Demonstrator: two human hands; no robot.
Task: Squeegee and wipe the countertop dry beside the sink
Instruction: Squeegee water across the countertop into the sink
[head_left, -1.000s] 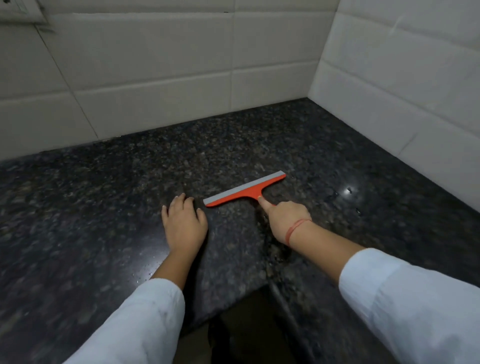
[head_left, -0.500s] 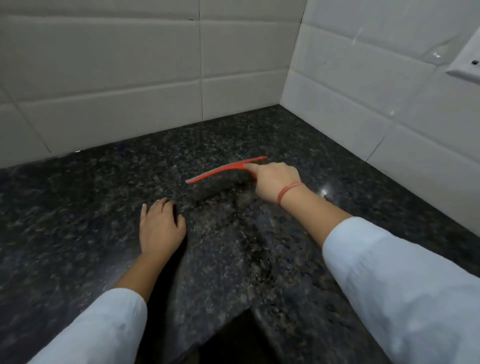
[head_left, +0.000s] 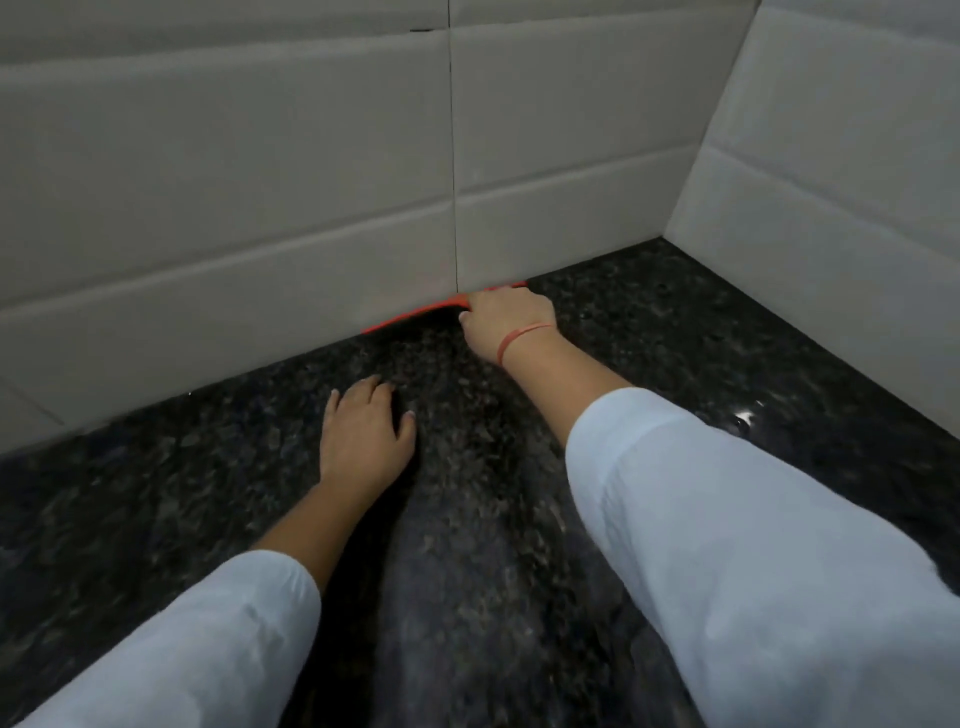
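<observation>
Whereas a second ago it lay mid-table, the red squeegee (head_left: 415, 314) now sits at twelve o'clock against the tiled wall (head_left: 260, 208), grasped by the right hand (head_left: 506, 325); left hand (head_left: 363, 436) released, flat on the table (head_left: 727, 338): likely start of a pull stroke.

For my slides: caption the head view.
Right hand holds the orange squeegee at the tiled wall's base; left hand rests on countertop.

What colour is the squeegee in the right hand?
Orange-red; the squeegee shows in the head view, against the wall.
</observation>
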